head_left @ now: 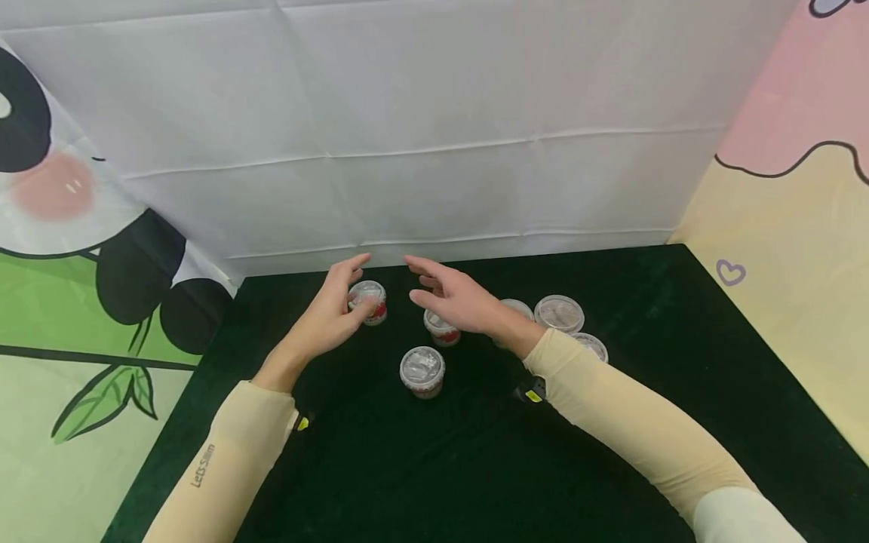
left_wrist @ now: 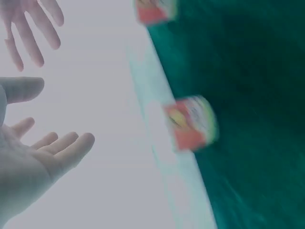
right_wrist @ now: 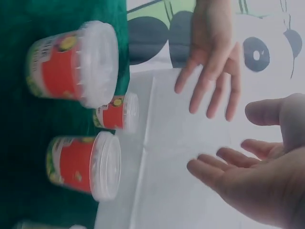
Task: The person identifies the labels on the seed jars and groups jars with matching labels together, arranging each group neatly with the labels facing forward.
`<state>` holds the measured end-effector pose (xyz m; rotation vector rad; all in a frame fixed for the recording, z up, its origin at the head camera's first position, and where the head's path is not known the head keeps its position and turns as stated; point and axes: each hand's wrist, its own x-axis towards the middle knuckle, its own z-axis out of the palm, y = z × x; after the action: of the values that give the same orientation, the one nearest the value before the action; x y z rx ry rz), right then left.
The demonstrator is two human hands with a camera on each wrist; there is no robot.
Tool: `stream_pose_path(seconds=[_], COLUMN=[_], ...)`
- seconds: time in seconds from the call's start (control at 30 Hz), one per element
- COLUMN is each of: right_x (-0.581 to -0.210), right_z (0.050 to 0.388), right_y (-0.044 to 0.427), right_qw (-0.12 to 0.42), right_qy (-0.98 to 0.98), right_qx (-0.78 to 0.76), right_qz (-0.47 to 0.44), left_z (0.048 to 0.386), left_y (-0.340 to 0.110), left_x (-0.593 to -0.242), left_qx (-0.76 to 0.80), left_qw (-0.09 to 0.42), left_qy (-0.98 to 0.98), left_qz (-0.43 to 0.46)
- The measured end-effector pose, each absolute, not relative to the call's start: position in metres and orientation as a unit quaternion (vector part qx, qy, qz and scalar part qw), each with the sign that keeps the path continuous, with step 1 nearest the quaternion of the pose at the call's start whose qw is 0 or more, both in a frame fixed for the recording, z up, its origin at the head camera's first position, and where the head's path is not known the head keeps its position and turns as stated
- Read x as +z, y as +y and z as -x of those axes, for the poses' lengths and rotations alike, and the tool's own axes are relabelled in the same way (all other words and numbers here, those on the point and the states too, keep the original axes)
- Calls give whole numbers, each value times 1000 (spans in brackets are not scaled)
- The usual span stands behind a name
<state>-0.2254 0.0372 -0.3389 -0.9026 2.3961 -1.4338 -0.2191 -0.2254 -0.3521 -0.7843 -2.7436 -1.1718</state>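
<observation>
Both bare hands are raised over the far part of the table, apart and holding nothing. My left hand (head_left: 334, 305) has relaxed fingers and partly covers a small lidded plastic cup (head_left: 367, 292) with a red label. To the right, my right hand (head_left: 456, 296) is held with fingers extended, above another lidded cup (head_left: 441, 332). A third lidded cup (head_left: 422, 371) stands nearer, between the forearms. In the right wrist view, the cups (right_wrist: 61, 66) show clear lids and red and white labels with fruit pictures. One cup (left_wrist: 190, 123) is blurred in the left wrist view.
Several more round clear-lidded containers (head_left: 560, 313) stand close together by the right forearm, partly hidden by it. Dark green cloth (head_left: 421, 475) covers the table. A white curtain (head_left: 434, 188) rises behind the far edge, with printed cloth panels (head_left: 781, 249) at both sides.
</observation>
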Motion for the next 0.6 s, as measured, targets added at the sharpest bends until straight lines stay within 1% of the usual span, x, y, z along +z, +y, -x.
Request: stream_pose_path(seconds=[0.13, 0.23, 0.4, 0.53, 0.6], right_x=[-343, -351, -368, -383, -390], right_z=[207, 200, 191, 185, 183], right_y=[66, 86, 113, 127, 133], right_qw=[25, -12, -21, -16, -5], right_qy=[826, 829, 837, 852, 857], right_qx=[-460, -461, -468, -454, -453], right_qz=[325, 316, 283, 260, 247], left_z=[195, 183, 172, 167, 167], left_y=[-201, -184, -152, -128, -116], left_x=[-345, -346, -357, -369, -375], left_qx=[-380, -395, -446, -481, -487], left_qw=[14, -6, -46, -99, -127], left_qy=[-872, -858, -828, -809, -806], left_qz=[309, 330, 338, 323, 310])
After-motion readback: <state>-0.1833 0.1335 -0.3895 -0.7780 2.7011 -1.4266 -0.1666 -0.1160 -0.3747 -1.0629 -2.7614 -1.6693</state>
